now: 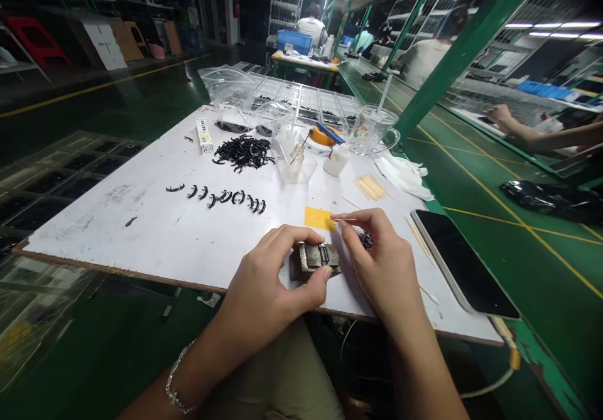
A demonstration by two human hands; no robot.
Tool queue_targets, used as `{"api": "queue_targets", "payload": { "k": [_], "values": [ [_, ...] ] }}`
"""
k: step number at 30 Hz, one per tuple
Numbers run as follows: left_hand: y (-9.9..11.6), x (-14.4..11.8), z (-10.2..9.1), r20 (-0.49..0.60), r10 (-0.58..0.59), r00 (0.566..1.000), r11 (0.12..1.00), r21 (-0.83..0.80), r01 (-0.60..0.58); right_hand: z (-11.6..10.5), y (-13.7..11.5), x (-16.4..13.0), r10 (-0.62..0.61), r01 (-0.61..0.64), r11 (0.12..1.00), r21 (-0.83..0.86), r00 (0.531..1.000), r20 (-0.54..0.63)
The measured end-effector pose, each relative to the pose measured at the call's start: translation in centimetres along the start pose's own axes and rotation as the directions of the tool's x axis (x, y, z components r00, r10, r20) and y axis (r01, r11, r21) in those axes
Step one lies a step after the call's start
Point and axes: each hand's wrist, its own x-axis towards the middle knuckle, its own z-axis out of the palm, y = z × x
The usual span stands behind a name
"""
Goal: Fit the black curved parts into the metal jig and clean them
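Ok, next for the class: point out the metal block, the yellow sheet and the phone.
Metal block [313,258], head view: its top face.
Yellow sheet [317,217], head view: its flat middle.
Phone [462,262], head view: its dark screen.

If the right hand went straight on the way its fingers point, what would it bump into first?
Probably the yellow paper: the thin stick pinched in the right hand points over it, though the height is unclear.

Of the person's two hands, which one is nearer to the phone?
Right. The right hand pinches a thin stick to the left of the phone, not touching it; the left hand is farther left, gripping the metal block.
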Motion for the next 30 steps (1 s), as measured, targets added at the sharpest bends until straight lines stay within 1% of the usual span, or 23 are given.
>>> {"api": "queue_targets", "payload": {
  "k": [3, 8, 9, 11, 12, 13, 14, 16, 18, 19, 21, 23, 25, 27, 30],
  "values": [
    [0.0, 0.0, 0.0, 0.000, 0.002, 1.000, 1.000, -0.002, -0.002, 0.2, -0.1, -0.1, 0.012, -0.012, 1.000, -0.005, 1.000, 0.028],
    [0.1, -0.1, 0.1, -0.005, 0.004, 1.000, 1.000, -0.006, -0.004, 0.0, 0.0, -0.3, 0.033, -0.033, 0.999, 0.018, 0.999, -0.010],
    [0.1, -0.1, 0.1, -0.005, -0.001, 1.000, 1.000, -0.008, 0.001, 0.0, -0.1, -0.4, 0.021, -0.018, 0.998, 0.057, 0.999, -0.041],
    [0.1, -0.1, 0.1, -0.008, -0.009, 1.000, 1.000, -0.012, 0.009, -0.2, -0.5, -0.5, -0.007, 0.041, 0.975, 0.220, 0.989, -0.151],
    [0.1, -0.1, 0.1, -0.009, -0.014, 1.000, 1.000, -0.013, 0.014, -0.3, -0.7, -0.6, -0.008, 0.078, 0.939, 0.336, 0.979, -0.204],
    [0.1, -0.1, 0.1, -0.008, -0.015, 1.000, 1.000, -0.014, 0.015, -0.4, -0.9, -0.7, 0.000, 0.113, 0.881, 0.459, 0.971, -0.239],
    [0.1, -0.1, 0.1, -0.007, -0.014, 1.000, 1.000, -0.013, 0.014, -0.5, -1.2, -0.8, 0.015, 0.133, 0.808, 0.574, 0.969, -0.246],
    [0.1, -0.1, 0.1, 0.000, -0.011, 1.000, 1.000, -0.008, 0.011, -0.5, -1.7, -1.2, 0.046, 0.127, 0.649, 0.750, 0.978, -0.205],
    [0.0, -0.1, 0.1, 0.004, -0.003, 1.000, 1.000, 0.000, 0.003, -0.4, -2.1, -1.7, 0.062, 0.103, 0.518, 0.849, 0.986, -0.157],
    [0.0, -0.1, 0.0, 0.004, 0.005, 1.000, 1.000, 0.003, -0.005, -0.2, -2.3, -2.0, 0.063, 0.090, 0.473, 0.877, 0.989, -0.136],
    [0.1, -0.1, 0.0, 0.005, 0.019, 1.000, 1.000, 0.008, -0.019, 0.2, -2.6, -2.6, 0.048, 0.070, 0.415, 0.907, 0.994, -0.099],
    [0.1, -0.1, 0.0, 0.006, 0.032, 0.999, 0.999, 0.013, -0.032, 0.7, -2.7, -3.2, 0.031, 0.056, 0.390, 0.919, 0.997, -0.074],
    [0.1, -0.2, 0.0, 0.004, 0.042, 0.999, 0.999, 0.022, -0.042, 1.1, -2.6, -3.5, 0.029, 0.058, 0.383, 0.922, 0.997, -0.075],
    [0.2, -0.2, 0.1, -0.002, 0.053, 0.999, 0.998, 0.030, -0.053, 1.2, -2.5, -3.7, 0.035, 0.063, 0.402, 0.914, 0.996, -0.083],
    [0.3, -0.2, 0.1, -0.001, 0.050, 0.999, 0.998, 0.037, -0.050, 1.2, -2.3, -3.8, 0.028, 0.061, 0.452, 0.890, 0.996, -0.083]
  ]
}}
